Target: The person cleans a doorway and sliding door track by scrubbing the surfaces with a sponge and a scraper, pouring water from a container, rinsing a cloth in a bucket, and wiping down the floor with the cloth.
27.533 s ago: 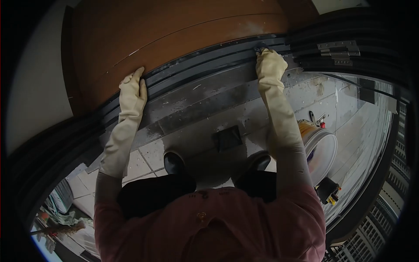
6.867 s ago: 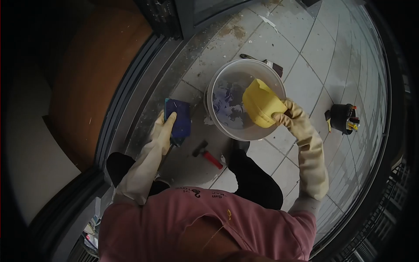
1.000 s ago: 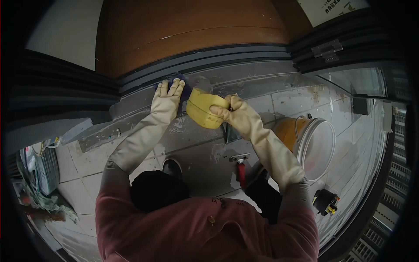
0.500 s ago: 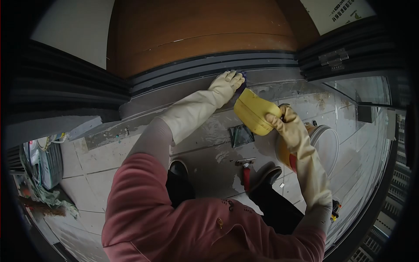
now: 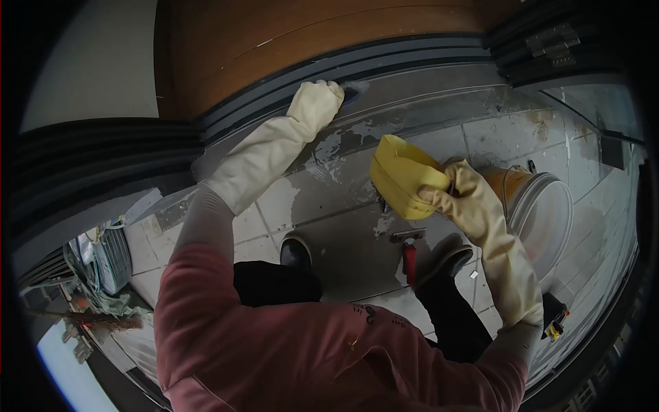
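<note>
My left hand [image 5: 317,103], in a cream rubber glove, presses against the grey door sill [image 5: 419,79]. Its fingers are curled round a dark blue object [image 5: 352,93], mostly hidden behind the glove, whose kind I cannot make out. In my right hand [image 5: 461,196], gloved the same way, is a yellow plastic scoop [image 5: 406,180], held above the tiles with its open side facing up and toward the sill. Water or suds [image 5: 329,147] lie on the ledge and floor below the sill.
A bucket [image 5: 542,213] stands right of my right forearm. Between my feet lies a red-handled scraper [image 5: 410,257]. At left are a bundle of bags [image 5: 106,261] and a broom [image 5: 113,321]. A brown door panel [image 5: 322,31] rises behind the sill, with a glass panel [image 5: 597,110] at right.
My left hand has moved left along the sill, its fingers now more curled. The scoop has drawn back from the sill and tipped more upright. More wet patches show below the sill. The view has turned.
</note>
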`<state>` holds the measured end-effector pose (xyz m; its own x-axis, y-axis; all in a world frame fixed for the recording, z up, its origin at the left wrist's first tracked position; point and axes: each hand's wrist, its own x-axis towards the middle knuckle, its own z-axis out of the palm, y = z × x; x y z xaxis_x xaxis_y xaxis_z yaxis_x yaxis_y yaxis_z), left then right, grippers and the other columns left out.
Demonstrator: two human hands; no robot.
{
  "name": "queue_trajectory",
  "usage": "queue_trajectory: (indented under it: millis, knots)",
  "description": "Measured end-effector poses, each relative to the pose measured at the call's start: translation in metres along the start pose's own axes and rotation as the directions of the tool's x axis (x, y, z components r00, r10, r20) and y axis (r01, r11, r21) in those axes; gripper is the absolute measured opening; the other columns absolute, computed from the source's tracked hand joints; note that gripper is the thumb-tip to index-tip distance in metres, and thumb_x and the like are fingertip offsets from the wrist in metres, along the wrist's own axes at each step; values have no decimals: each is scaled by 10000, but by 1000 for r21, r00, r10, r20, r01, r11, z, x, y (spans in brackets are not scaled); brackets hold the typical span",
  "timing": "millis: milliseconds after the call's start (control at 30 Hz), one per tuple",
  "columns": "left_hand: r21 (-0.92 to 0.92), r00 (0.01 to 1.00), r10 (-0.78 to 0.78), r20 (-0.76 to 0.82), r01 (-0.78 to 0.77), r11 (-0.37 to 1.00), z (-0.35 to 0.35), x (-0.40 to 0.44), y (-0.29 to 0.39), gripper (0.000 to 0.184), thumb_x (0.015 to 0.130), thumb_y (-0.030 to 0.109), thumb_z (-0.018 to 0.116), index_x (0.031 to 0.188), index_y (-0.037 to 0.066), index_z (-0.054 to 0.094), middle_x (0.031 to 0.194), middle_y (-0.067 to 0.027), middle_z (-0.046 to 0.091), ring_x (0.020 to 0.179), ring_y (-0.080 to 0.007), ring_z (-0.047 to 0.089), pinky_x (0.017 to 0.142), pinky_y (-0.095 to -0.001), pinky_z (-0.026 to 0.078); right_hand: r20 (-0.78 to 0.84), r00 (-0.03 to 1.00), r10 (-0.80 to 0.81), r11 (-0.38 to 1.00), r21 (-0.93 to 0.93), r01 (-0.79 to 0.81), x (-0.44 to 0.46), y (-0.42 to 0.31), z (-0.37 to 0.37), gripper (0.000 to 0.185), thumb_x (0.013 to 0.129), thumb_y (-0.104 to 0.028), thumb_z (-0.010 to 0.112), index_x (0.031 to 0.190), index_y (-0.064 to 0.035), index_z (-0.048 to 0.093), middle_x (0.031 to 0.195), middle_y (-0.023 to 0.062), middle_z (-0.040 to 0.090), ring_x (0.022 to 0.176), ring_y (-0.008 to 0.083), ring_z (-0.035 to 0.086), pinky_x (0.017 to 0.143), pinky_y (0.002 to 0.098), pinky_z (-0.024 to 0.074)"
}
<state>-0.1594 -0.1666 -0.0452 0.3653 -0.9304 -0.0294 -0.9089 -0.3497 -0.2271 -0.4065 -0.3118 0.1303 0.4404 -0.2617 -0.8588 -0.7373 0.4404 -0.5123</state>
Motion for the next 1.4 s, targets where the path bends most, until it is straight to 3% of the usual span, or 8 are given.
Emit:
queue_trajectory:
  millis: [133, 233, 567, 700, 1000, 1100, 1200, 1400]
  knots:
    - [-52, 986, 97, -132, -105, 993, 11, -6, -10, 204, 894, 187, 524, 1045, 89, 621, 815, -52, 668, 691, -246, 660, 595, -375, 540, 168, 888, -428, 863, -217, 457, 7, 20, -4, 421, 822, -336, 772, 735, -7, 524, 793, 53, 500, 686, 106, 487, 616, 244, 425]
    - [13, 974, -27, 223, 25, 1000, -4, -69, -51, 388, 909, 156, 504, 1283, 208, 594, 1066, -24, 649, 819, -210, 660, 711, -337, 547, 172, 941, -293, 780, -526, 339, 0, 3, -4, 435, 798, -311, 799, 793, 7, 502, 785, 22, 493, 699, 95, 483, 623, 251, 432]
    - [-42, 959, 202, -198, -214, 976, 10, 21, -5, 192, 894, 173, 526, 1047, 130, 634, 818, -36, 661, 675, -231, 656, 563, -372, 531, 153, 921, -359, 873, -294, 389, 15, 22, -4, 394, 778, -249, 815, 828, -4, 510, 718, 14, 481, 672, 103, 496, 608, 261, 453]
    - [64, 955, 65, 291, -87, 994, -1, -58, -62, 402, 918, 150, 479, 1299, 214, 586, 1057, -24, 657, 854, -224, 666, 738, -340, 549, 146, 958, -247, 954, -138, 267, 9, 21, -19, 425, 793, -306, 797, 798, -8, 494, 775, 42, 488, 715, 126, 497, 648, 271, 444]
    - [32, 989, 150, 11, -151, 988, 3, -20, -31, 239, 860, 160, 518, 1058, 135, 651, 860, -45, 648, 729, -225, 651, 618, -361, 532, 218, 866, -450, 850, -193, 491, 15, 21, -5, 555, 765, -465, 786, 782, 32, 541, 835, 85, 501, 810, 169, 526, 739, 314, 455]
    - [42, 989, 129, 79, -133, 990, 11, -63, -68, 277, 874, 139, 506, 1115, 158, 641, 895, -10, 653, 752, -207, 660, 603, -372, 536, 286, 939, -189, 940, -223, 257, 12, 15, -15, 524, 776, -431, 789, 791, 29, 538, 824, 76, 508, 759, 153, 526, 694, 282, 457]
    - [-8, 965, 195, 177, -196, 980, 1, -39, -59, 248, 885, 162, 506, 1091, 145, 643, 881, -21, 657, 731, -202, 665, 591, -372, 535, 220, 936, -275, 949, 220, 227, 24, 27, -22, 452, 798, -341, 793, 807, 27, 530, 779, 53, 522, 695, 109, 528, 631, 240, 461]
    - [21, 980, 172, -100, -171, 985, -2, 3, -14, 210, 893, 172, 522, 1040, 147, 670, 907, -29, 665, 747, -210, 664, 610, -355, 538, 251, 957, -147, 970, -154, 189, 2, -1, 1, 438, 759, -304, 832, 747, -3, 514, 755, 38, 511, 673, 92, 493, 631, 234, 442]
